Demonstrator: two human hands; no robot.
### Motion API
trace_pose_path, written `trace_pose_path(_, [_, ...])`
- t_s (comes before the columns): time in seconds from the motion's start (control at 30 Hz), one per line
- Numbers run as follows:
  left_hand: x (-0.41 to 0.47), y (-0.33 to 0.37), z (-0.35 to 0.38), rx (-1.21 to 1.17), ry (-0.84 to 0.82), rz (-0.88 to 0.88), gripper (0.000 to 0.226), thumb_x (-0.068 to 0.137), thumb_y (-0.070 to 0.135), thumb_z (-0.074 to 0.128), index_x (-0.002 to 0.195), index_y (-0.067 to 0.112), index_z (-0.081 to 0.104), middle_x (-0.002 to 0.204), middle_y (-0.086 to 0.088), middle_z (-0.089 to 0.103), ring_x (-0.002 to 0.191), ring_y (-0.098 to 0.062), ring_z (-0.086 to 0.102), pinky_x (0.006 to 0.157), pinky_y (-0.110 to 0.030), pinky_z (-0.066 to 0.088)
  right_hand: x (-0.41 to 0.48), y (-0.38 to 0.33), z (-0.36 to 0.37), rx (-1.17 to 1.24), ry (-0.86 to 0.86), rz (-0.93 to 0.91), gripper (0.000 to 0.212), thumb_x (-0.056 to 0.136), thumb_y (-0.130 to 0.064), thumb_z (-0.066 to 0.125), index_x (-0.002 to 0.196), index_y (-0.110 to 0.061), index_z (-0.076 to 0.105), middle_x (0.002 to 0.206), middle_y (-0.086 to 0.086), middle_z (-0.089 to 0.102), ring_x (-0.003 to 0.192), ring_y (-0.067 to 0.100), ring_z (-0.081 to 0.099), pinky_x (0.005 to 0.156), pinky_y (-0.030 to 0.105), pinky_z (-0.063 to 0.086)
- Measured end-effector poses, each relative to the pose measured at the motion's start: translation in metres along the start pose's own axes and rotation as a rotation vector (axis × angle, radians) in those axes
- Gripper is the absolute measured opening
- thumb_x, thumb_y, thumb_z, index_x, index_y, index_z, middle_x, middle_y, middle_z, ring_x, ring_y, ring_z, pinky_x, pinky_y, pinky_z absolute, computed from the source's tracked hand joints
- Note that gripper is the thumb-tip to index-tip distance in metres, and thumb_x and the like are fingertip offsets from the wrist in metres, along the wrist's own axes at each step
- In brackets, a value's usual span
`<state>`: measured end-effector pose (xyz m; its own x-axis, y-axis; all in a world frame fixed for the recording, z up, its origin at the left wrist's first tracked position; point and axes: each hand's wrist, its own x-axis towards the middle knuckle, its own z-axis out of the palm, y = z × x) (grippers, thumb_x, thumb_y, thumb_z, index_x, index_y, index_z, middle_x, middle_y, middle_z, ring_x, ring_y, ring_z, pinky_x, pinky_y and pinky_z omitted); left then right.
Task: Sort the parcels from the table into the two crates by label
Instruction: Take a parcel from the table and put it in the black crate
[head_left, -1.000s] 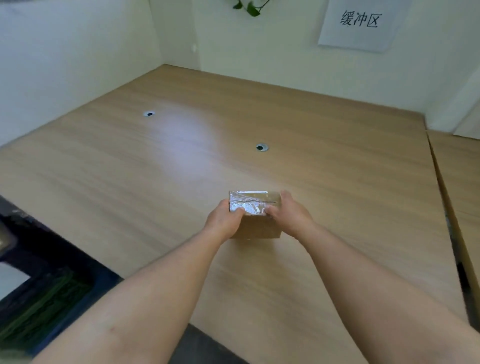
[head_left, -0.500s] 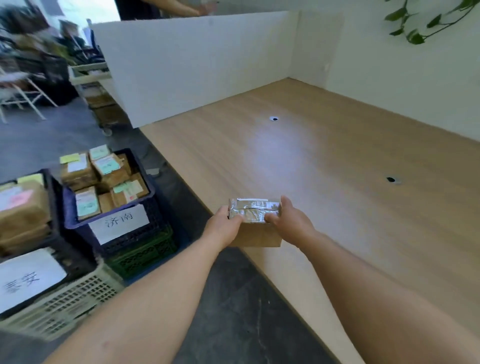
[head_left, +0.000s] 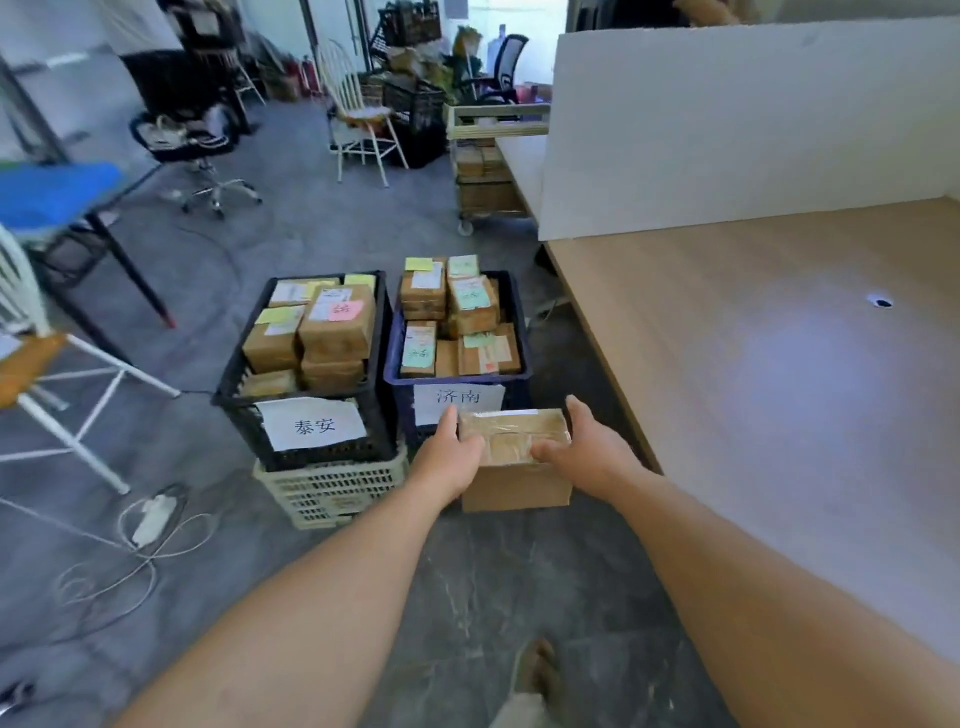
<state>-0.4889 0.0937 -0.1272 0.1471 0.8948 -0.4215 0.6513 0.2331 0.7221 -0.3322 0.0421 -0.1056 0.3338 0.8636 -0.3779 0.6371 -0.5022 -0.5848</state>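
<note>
A brown cardboard parcel with clear tape on top is held off the table, above the floor, between both hands. My left hand grips its left end and my right hand grips its right end. Just beyond it stands the blue crate with a white paper sign, holding several parcels with green labels. To its left the black crate carries another white sign and holds several parcels with yellow and pink labels. The wooden table lies to the right.
The black crate sits on a cream slotted crate. A white divider board stands along the table's far side. White chairs, an office chair, a cart of boxes and loose cables occupy the grey floor. A foot shows below.
The view has swung left from the table to the crates. The parcel, held in both hands, has left the tabletop and now hangs in front of the blue crate.
</note>
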Motion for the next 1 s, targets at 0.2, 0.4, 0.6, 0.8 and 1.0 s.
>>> trace_pose_path(0.2, [0.043,-0.013,-0.045,-0.089,0.03,-0.104,0.067,0.094,0.02,0.042,0.154,0.037,0.016,0.154,-0.001,0.033,0.112,-0.026,0.052,0.086,-0.042,0.055,0.065,-0.045,0.026,-0.093,-0.154,-0.127,0.07,0.092,-0.034,0.062,0.149,-0.027,0.022,0.124,0.004,0.058,0.1,0.019,0.061,0.087,0.036,0.055])
trace_pose_path(0.4, [0.105,0.01,-0.079,-0.154,0.088,-0.165,0.04,0.091,0.01,0.047,0.126,0.029,0.04,0.105,-0.004,0.051,0.097,-0.028,0.057,0.082,-0.044,0.056,0.136,-0.085,0.015,-0.074,-0.185,-0.203,0.09,0.086,-0.03,0.069,0.153,-0.031,0.008,0.127,0.006,0.057,0.099,0.021,0.062,0.082,0.036,0.057])
trace_pose_path(0.6, [0.178,0.038,-0.101,-0.218,0.218,-0.173,0.012,0.094,0.028,0.05,0.1,0.019,0.051,0.101,-0.007,0.06,0.092,-0.024,0.058,0.092,-0.045,0.051,0.206,-0.115,-0.003,0.014,-0.245,-0.218,0.054,0.085,-0.023,0.072,0.126,-0.025,0.037,0.111,0.003,0.056,0.094,0.019,0.06,0.079,0.037,0.056])
trace_pose_path(0.8, [0.224,0.038,-0.115,-0.236,0.315,-0.182,0.021,0.091,0.011,0.056,0.109,0.019,0.046,0.111,-0.003,0.059,0.095,-0.021,0.056,0.086,-0.041,0.052,0.259,-0.138,0.007,0.045,-0.183,-0.252,0.022,0.095,-0.035,0.058,0.107,-0.019,0.047,0.103,0.002,0.06,0.089,0.018,0.059,0.075,0.035,0.053])
trace_pose_path(1.0, [0.239,0.01,-0.143,-0.273,0.281,-0.21,0.087,0.089,-0.003,0.054,0.155,0.029,0.007,0.146,-0.004,0.046,0.125,-0.024,0.05,0.097,-0.042,0.05,0.277,-0.169,0.036,-0.011,-0.212,-0.264,0.088,0.091,-0.02,0.064,0.153,-0.032,0.003,0.107,0.004,0.063,0.087,0.021,0.064,0.078,0.043,0.058])
